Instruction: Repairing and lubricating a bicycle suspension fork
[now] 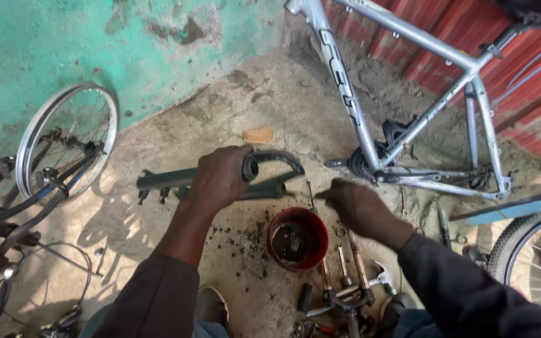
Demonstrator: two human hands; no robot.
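One suspension fork lower (220, 179), dark grey metal with two tubular legs joined by a curved arch, sits at frame centre, held horizontal above the ground. Left hand (219, 178) wrapped closed around one leg near its round, rubber-ringed opening. Right hand (358, 206) right of centre, palm down, fingers curled loosely, fingertips pointing toward the fork; whether it grips anything: cannot tell.

One red round tub (297, 238) below the hands, inside dark and greasy. Dark crumbs scattered on the concrete to its left.

Lower centre: a cluster of metal tools (345, 285), several long shafts, one with a hammer-like head.

One silver bicycle frame (408, 112), smooth tubes, upper right, with black crank and pedal. One spoked wheel rim (67, 141), bare metal, at left against a teal, patchy wall (51, 44). One tyred wheel (533, 250) at lower right edge. Red corrugated sheet (521, 81) at upper right.
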